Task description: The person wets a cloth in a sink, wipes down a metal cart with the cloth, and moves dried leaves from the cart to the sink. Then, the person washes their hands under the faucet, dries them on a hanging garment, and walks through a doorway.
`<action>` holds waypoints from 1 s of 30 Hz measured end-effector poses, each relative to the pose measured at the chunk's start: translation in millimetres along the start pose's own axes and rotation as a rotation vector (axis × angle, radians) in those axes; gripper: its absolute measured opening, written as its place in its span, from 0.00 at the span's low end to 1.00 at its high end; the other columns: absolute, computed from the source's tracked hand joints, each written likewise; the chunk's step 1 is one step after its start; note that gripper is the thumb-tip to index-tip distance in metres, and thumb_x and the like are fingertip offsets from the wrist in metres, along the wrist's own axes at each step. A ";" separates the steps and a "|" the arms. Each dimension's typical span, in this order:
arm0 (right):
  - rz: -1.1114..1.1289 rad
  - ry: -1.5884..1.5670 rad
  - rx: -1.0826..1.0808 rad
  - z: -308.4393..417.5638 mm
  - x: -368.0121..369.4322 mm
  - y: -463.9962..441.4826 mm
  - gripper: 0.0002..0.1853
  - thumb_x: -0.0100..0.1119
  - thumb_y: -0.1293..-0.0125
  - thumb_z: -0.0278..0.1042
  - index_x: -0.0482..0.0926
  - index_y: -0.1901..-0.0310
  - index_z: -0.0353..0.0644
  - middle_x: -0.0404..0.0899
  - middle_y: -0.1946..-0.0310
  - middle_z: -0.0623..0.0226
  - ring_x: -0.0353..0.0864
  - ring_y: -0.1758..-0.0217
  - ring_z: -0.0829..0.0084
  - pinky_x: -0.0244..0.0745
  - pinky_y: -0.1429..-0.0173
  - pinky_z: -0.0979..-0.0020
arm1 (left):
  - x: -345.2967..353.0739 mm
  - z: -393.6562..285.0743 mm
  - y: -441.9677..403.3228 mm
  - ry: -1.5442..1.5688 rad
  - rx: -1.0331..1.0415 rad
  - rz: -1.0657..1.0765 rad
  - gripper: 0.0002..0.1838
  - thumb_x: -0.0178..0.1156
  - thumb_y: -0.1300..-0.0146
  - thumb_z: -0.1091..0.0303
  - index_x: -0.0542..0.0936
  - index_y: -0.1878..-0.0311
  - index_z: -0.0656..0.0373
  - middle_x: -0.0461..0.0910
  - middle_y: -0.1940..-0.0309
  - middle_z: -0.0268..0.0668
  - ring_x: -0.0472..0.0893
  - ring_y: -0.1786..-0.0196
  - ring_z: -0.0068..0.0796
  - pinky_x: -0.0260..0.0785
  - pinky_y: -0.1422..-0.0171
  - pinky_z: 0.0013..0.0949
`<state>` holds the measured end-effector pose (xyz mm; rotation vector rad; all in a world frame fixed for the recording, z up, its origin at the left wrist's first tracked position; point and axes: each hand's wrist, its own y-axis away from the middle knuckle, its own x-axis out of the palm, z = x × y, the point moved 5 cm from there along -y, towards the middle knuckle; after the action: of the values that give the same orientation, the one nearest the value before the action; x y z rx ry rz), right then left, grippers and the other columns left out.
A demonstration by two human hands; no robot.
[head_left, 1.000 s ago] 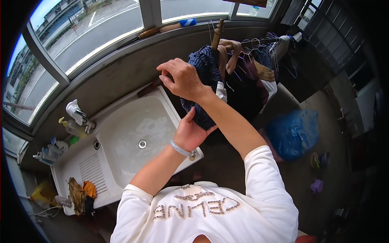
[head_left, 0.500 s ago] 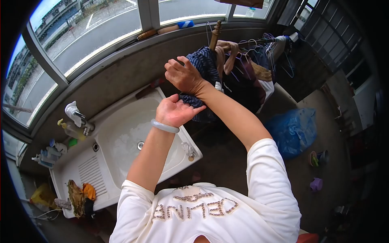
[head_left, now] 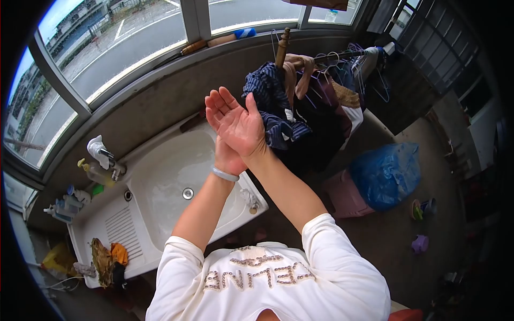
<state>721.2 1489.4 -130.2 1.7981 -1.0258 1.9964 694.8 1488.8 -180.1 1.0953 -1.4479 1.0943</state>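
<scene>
Palm up over the right edge of the white sink, my right hand has its fingers stretched out and holds nothing. My left hand, with a pale bangle at the wrist, lies beneath it; its palm touches the back of the right hand or wrist, and its fingers are mostly hidden. A dark blue striped cloth hangs from a wooden post just right of my right hand, apart from the fingers. A drain shows in the wet basin.
Clothes and hangers crowd a rail at the upper right. A blue plastic bag tops a pink bin. A faucet and bottles line the sink's left side, with rags at its front corner.
My right hand has turned from palm down to palm up and its fingers have straightened. My left hand has moved under it. Both are further from the striped cloth.
</scene>
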 end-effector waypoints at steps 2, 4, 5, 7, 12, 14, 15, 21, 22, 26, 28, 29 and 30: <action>0.075 -0.045 0.048 -3.7 -0.7 6.5 0.37 0.35 0.28 0.65 0.70 0.37 0.37 0.73 0.40 0.53 0.68 0.34 0.55 0.63 0.30 0.51 | -27.3 -4.6 -5.2 0.065 0.037 0.039 0.26 0.39 0.26 0.48 0.72 0.39 0.56 0.76 0.41 0.45 0.76 0.40 0.43 0.66 0.33 0.51; 0.168 -0.134 0.051 -0.7 16.7 3.5 0.37 0.35 0.28 0.66 0.70 0.36 0.40 0.73 0.40 0.55 0.69 0.34 0.56 0.64 0.32 0.53 | -26.7 5.7 -4.2 0.099 -0.027 0.099 0.26 0.39 0.26 0.48 0.73 0.39 0.56 0.77 0.43 0.44 0.77 0.42 0.43 0.68 0.35 0.50; 0.175 -0.099 -0.035 5.3 27.2 -2.1 0.35 0.32 0.26 0.64 0.73 0.38 0.41 0.74 0.44 0.59 0.70 0.37 0.64 0.69 0.38 0.60 | -17.9 17.5 -3.4 0.098 -0.104 0.143 0.26 0.40 0.27 0.46 0.74 0.41 0.55 0.79 0.45 0.44 0.79 0.44 0.43 0.69 0.37 0.50; 0.212 -0.160 -0.063 14.2 36.6 -17.9 0.36 0.30 0.26 0.64 0.74 0.40 0.40 0.75 0.47 0.60 0.72 0.42 0.65 0.71 0.42 0.62 | -19.5 36.2 -0.4 0.095 -0.240 0.200 0.26 0.43 0.28 0.44 0.78 0.47 0.55 0.83 0.54 0.42 0.83 0.53 0.44 0.74 0.45 0.48; 0.226 -0.113 -0.089 37.5 36.9 -44.2 0.34 0.31 0.25 0.62 0.77 0.43 0.39 0.77 0.55 0.61 0.76 0.51 0.67 0.73 0.48 0.65 | -32.4 61.6 1.1 -0.002 -0.263 0.178 0.25 0.43 0.27 0.47 0.79 0.49 0.57 0.84 0.56 0.42 0.83 0.54 0.44 0.74 0.44 0.47; 0.178 -0.124 -0.039 39.4 21.1 -39.9 0.27 0.45 0.27 0.55 0.77 0.45 0.38 0.80 0.53 0.58 0.78 0.49 0.63 0.73 0.43 0.60 | -25.1 54.6 -5.5 -0.034 -0.209 0.262 0.25 0.42 0.27 0.47 0.77 0.47 0.58 0.82 0.51 0.43 0.82 0.50 0.44 0.72 0.41 0.47; 0.104 -0.079 -0.024 36.0 15.5 -30.9 0.27 0.46 0.27 0.54 0.77 0.45 0.37 0.80 0.53 0.57 0.78 0.48 0.62 0.73 0.42 0.60 | -21.4 47.6 -10.2 0.003 -0.152 0.224 0.26 0.41 0.27 0.46 0.76 0.45 0.58 0.80 0.48 0.43 0.80 0.47 0.43 0.70 0.38 0.47; -0.109 0.177 0.035 27.4 -0.2 48.8 0.29 0.48 0.27 0.50 0.66 0.37 0.33 0.70 0.39 0.47 0.70 0.35 0.55 0.66 0.31 0.55 | 0.1 15.7 0.3 0.019 0.028 0.239 0.28 0.36 0.25 0.44 0.70 0.38 0.55 0.73 0.38 0.41 0.66 0.30 0.39 0.56 0.25 0.47; -0.125 0.178 0.034 34.9 -0.5 58.8 0.29 0.47 0.27 0.50 0.64 0.35 0.32 0.68 0.37 0.46 0.68 0.33 0.54 0.66 0.31 0.55 | -5.2 12.1 0.7 0.051 0.010 0.237 0.28 0.36 0.25 0.44 0.70 0.37 0.55 0.73 0.38 0.41 0.66 0.30 0.39 0.56 0.25 0.46; -0.160 0.454 -0.051 61.6 0.6 82.4 0.28 0.47 0.26 0.50 0.65 0.36 0.34 0.68 0.37 0.47 0.69 0.34 0.54 0.64 0.29 0.57 | -35.3 10.8 -2.4 0.050 -0.051 0.107 0.28 0.38 0.26 0.43 0.67 0.33 0.50 0.73 0.37 0.35 0.68 0.32 0.37 0.53 0.25 0.48; -0.156 1.332 -0.389 80.6 9.2 86.7 0.22 0.47 0.26 0.45 0.70 0.39 0.37 0.77 0.45 0.55 0.74 0.38 0.58 0.65 0.32 0.56 | -28.2 22.1 5.5 -0.241 0.012 -0.053 0.28 0.37 0.26 0.43 0.67 0.33 0.49 0.73 0.37 0.34 0.69 0.32 0.37 0.53 0.25 0.49; 0.002 1.934 -0.626 81.8 22.6 85.3 0.21 0.48 0.26 0.44 0.71 0.40 0.38 0.79 0.47 0.57 0.75 0.39 0.57 0.63 0.32 0.55 | -19.6 35.4 10.4 -0.205 -0.031 -0.070 0.30 0.36 0.26 0.41 0.66 0.32 0.49 0.71 0.34 0.33 0.67 0.30 0.36 0.52 0.25 0.49; 0.205 2.524 -0.867 72.8 30.1 85.4 0.20 0.48 0.27 0.43 0.72 0.41 0.39 0.80 0.49 0.59 0.75 0.41 0.56 0.61 0.32 0.53 | -10.0 49.2 14.6 -0.071 -0.138 -0.019 0.32 0.34 0.26 0.39 0.65 0.31 0.52 0.67 0.32 0.35 0.64 0.29 0.37 0.51 0.24 0.49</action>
<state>717.6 1373.3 -130.6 -1.3468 -0.5393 1.5136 673.0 1444.4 -197.1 1.0572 -1.5417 0.9355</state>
